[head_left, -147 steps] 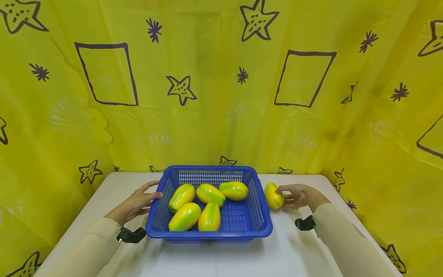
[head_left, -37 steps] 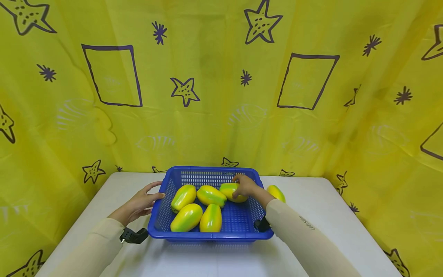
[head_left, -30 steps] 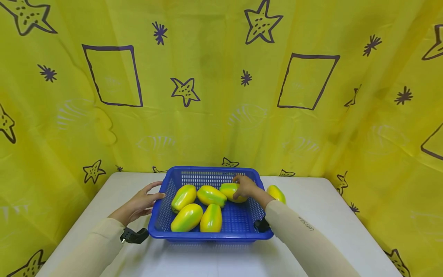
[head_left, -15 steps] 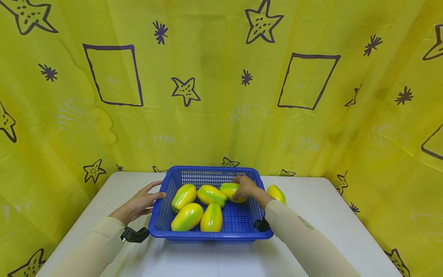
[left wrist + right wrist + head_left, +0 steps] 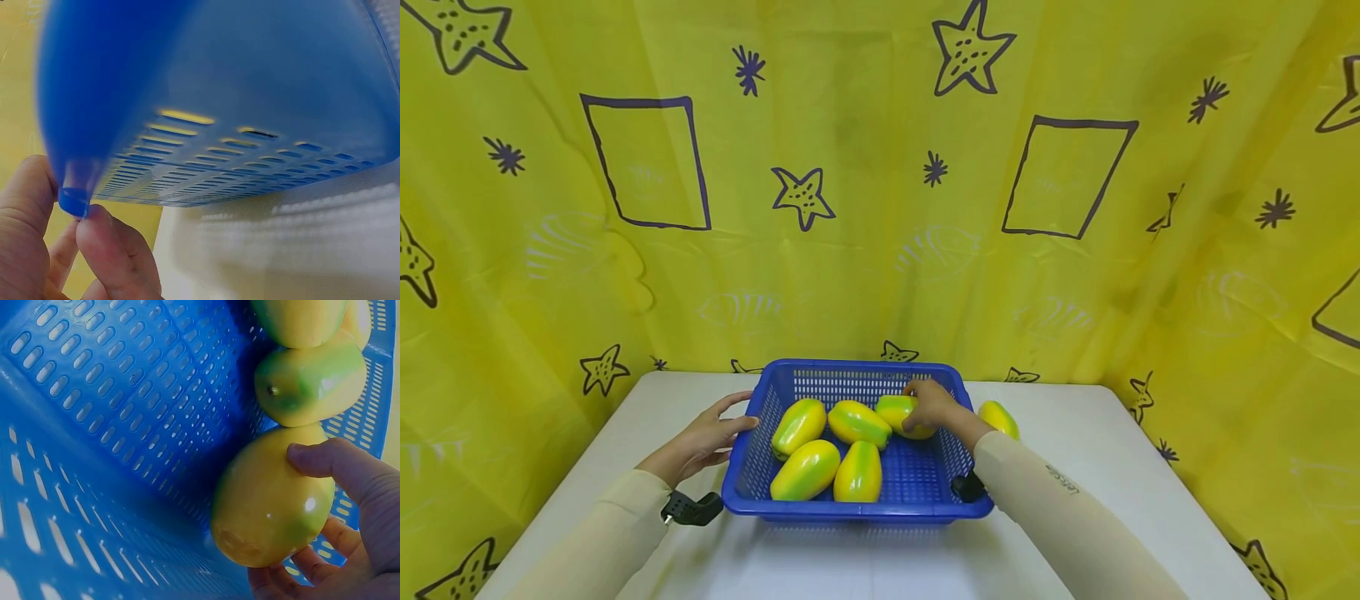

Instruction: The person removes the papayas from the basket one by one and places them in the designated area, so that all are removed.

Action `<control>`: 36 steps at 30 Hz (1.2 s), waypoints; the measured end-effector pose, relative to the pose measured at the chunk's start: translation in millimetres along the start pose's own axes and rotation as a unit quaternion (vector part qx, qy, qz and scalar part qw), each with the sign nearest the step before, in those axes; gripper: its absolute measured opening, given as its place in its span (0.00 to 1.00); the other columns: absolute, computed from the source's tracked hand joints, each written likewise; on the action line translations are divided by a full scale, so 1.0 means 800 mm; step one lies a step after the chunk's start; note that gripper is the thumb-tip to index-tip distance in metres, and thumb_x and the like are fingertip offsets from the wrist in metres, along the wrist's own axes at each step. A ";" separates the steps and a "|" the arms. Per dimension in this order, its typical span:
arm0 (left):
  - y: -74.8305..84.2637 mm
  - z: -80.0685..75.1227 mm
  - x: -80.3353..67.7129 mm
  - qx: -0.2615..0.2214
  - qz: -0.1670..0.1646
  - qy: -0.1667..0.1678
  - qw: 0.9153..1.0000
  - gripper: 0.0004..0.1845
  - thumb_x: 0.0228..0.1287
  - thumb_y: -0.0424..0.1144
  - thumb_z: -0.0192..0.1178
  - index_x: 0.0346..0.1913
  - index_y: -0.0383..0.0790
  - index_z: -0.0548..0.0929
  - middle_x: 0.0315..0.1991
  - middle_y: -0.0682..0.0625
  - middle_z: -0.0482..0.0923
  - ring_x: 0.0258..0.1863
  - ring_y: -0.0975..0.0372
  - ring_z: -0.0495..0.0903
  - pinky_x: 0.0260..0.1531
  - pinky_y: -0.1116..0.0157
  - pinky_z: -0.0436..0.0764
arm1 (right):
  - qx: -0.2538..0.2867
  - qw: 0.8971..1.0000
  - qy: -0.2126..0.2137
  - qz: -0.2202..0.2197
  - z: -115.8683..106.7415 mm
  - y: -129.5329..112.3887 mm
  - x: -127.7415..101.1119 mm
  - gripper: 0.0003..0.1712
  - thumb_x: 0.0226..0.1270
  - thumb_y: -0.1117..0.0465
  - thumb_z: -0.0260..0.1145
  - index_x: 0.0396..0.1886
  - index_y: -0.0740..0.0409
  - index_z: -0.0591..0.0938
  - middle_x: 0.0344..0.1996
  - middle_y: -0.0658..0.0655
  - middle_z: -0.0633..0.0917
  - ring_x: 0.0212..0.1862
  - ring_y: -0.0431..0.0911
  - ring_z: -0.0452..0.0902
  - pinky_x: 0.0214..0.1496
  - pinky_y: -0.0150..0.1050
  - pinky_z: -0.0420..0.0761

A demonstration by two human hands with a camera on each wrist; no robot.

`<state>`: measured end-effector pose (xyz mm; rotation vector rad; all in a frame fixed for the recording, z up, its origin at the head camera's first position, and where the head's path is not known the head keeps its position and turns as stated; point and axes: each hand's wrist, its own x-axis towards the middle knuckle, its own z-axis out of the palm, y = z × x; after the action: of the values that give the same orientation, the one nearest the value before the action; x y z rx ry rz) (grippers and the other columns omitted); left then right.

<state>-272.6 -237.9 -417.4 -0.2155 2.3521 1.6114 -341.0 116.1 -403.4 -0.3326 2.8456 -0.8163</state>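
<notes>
A blue plastic basket [image 5: 857, 510] with slotted walls stands on the table, with several yellow-green papayas in it. At its left side my left hand [image 5: 703, 437] pinches the rim; the left wrist view shows thumb and fingertips at the rim [image 5: 75, 201]. My right hand [image 5: 936, 407] reaches into the back right corner and grips a papaya [image 5: 893, 411] there. In the right wrist view the thumb lies on top of that papaya [image 5: 272, 500] and the fingers curl beneath. Outside the right wall lies another papaya [image 5: 997, 418], partly hidden by the right forearm.
Two papayas [image 5: 805, 471] [image 5: 858, 472] lie in the basket's front row, and two more [image 5: 799, 427] [image 5: 859, 423] behind them. White table [image 5: 1075, 425] surface surrounds the basket. A yellow patterned curtain [image 5: 850, 275] closes off the back and both sides.
My right hand has left the papaya outside the basket and moved left to grip one inside; in the last second it has stayed still. My left hand keeps its hold on the rim.
</notes>
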 end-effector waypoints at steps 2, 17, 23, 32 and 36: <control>0.000 0.000 0.000 0.001 -0.001 0.000 1.000 0.40 0.70 0.46 0.58 0.77 0.47 0.51 0.63 0.30 0.70 0.55 0.42 0.79 0.46 0.52 0.85 | -0.003 1.000 0.001 -0.004 -0.002 0.000 0.000 0.31 0.46 0.66 0.78 0.53 0.64 0.79 0.50 0.62 0.80 0.47 0.53 0.76 0.54 0.49 0.82; 0.000 0.000 0.002 0.000 -0.006 0.000 1.000 0.40 0.69 0.47 0.59 0.78 0.47 0.50 0.63 0.31 0.71 0.54 0.43 0.81 0.45 0.55 0.85 | -0.010 1.000 -0.014 0.004 -0.019 -0.008 -0.009 0.33 0.49 0.61 0.77 0.56 0.63 0.78 0.50 0.62 0.81 0.45 0.51 0.77 0.50 0.46 0.84; 0.000 -0.001 0.001 -0.001 -0.005 -0.006 1.000 0.40 0.70 0.46 0.58 0.78 0.47 0.50 0.65 0.29 0.69 0.56 0.41 0.78 0.47 0.53 0.85 | 0.011 0.999 -0.024 0.018 -0.027 -0.005 -0.011 0.35 0.50 0.58 0.76 0.59 0.62 0.77 0.54 0.64 0.80 0.47 0.52 0.78 0.51 0.47 0.84; 0.001 0.000 0.001 -0.001 -0.007 -0.004 1.000 0.40 0.69 0.46 0.59 0.78 0.48 0.50 0.65 0.29 0.68 0.56 0.42 0.79 0.46 0.54 0.85 | 0.106 0.988 -0.084 0.075 -0.041 -0.005 -0.015 0.38 0.54 0.58 0.74 0.64 0.63 0.71 0.58 0.66 0.75 0.51 0.57 0.78 0.52 0.52 0.83; 0.000 0.001 0.001 0.003 -0.007 -0.002 1.000 0.41 0.69 0.47 0.59 0.78 0.48 0.49 0.66 0.30 0.67 0.58 0.40 0.77 0.49 0.51 0.84 | 0.163 0.975 -0.115 0.101 -0.048 -0.004 -0.015 0.40 0.55 0.57 0.72 0.66 0.65 0.68 0.63 0.69 0.70 0.59 0.63 0.73 0.57 0.57 0.80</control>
<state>-273.3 -237.4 -417.6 -0.2260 2.3469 1.5962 -337.6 135.9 -368.8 -0.0824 2.4299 -1.0999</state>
